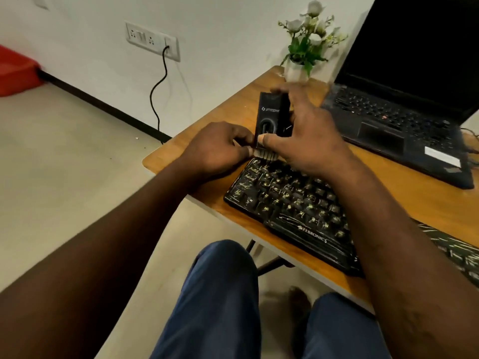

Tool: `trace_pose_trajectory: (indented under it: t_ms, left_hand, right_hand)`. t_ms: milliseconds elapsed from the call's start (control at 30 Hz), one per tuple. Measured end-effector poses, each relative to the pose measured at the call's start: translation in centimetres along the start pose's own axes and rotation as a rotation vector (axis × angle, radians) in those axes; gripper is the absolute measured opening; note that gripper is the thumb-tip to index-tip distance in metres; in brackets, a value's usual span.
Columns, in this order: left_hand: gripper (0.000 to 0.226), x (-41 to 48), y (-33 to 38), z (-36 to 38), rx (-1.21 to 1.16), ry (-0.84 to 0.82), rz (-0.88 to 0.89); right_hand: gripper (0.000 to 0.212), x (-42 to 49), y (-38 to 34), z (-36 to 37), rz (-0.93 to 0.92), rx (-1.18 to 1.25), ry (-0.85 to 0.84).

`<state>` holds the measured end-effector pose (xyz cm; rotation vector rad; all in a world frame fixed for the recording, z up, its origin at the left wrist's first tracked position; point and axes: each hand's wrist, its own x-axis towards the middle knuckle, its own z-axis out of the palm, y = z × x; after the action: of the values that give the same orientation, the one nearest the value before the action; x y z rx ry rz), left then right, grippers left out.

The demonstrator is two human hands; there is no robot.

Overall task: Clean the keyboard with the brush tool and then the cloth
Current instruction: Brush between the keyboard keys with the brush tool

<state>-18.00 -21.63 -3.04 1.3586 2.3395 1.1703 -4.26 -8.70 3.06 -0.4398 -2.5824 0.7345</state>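
A black Zebronics keyboard [293, 203] lies on the wooden table [404, 200], angled from its far left corner toward me. My right hand [308, 133] wraps a tall black box [272, 112] that stands just beyond the keyboard's far left corner. My left hand [217, 149] pinches a small brush with pale bristles [261, 153] at the box's lower end, right above the keyboard's top left keys. The brush's handle is hidden by my fingers. No cloth is visible.
An open black laptop [404, 107] sits at the right rear of the table. A white pot of white flowers [303, 50] stands at the back edge. A black cable [159, 86] runs from the wall socket to the floor. My knees [225, 294] are below the table's front edge.
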Motion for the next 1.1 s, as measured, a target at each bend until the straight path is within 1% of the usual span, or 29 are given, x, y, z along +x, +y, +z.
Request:
trace_pose_trajectory:
  t_ms: [100, 200, 333, 400, 500, 567, 633, 667, 767, 833, 933, 1000, 1100]
  left_hand:
    - [0.008, 0.6, -0.4, -0.4, -0.033, -0.035, -0.019]
    - [0.018, 0.8, -0.1, -0.7, -0.03, -0.058, -0.043]
    - [0.025, 0.8, -0.2, -0.6, 0.048, -0.047, -0.053]
    - [0.019, 0.8, -0.4, -0.6, 0.034, -0.05, -0.054]
    - [0.009, 0.9, -0.6, -0.5, 0.0, -0.066, -0.046]
    - [0.016, 1.0, -0.7, -0.5, 0.013, -0.055, -0.059]
    - [0.027, 1.0, -0.8, -0.5, 0.029, -0.048, -0.08]
    - [0.028, 1.0, -0.8, -0.5, 0.03, -0.051, -0.079]
    - [0.014, 0.8, -0.6, -0.5, 0.001, -0.071, -0.05]
    - [0.012, 0.7, -0.5, -0.5, -0.003, -0.074, -0.047]
    - [0.028, 0.7, -0.5, -0.6, 0.046, -0.05, -0.079]
    - [0.031, 0.7, -0.5, -0.6, 0.041, -0.062, -0.091]
    - [0.028, 0.5, -0.3, -0.8, -0.04, -0.099, -0.092]
  right_hand:
    - [0.077, 1.0, 0.1, 0.7, -0.024, -0.055, -0.025]
    - [0.078, 1.1, -0.1, 0.6, -0.066, -0.098, -0.019]
    - [0.08, 0.3, -0.5, 0.9, -0.115, -0.07, -0.068]
    - [0.08, 0.2, -0.2, 1.0, -0.11, -0.053, -0.062]
    - [0.079, 0.1, 0.2, 1.0, -0.055, -0.05, 0.008]
    - [0.079, -0.2, 0.2, 1.2, -0.064, 0.014, -0.015]
    - [0.079, -0.4, 0.1, 1.3, -0.09, 0.104, -0.08]
    - [0.079, -0.3, 0.2, 1.2, -0.098, 0.11, -0.085]
    - [0.079, 0.1, 0.6, 1.2, -0.075, 0.014, 0.016]
    - [0.079, 0.0, 0.7, 1.2, -0.071, -0.007, 0.036]
    - [0.08, -0.5, 0.2, 1.1, -0.123, 0.085, -0.072]
    - [0.08, -0.7, 0.1, 1.0, -0.148, 0.122, -0.111]
    - [0.08, -0.5, 0.4, 1.2, -0.119, 0.02, -0.02]
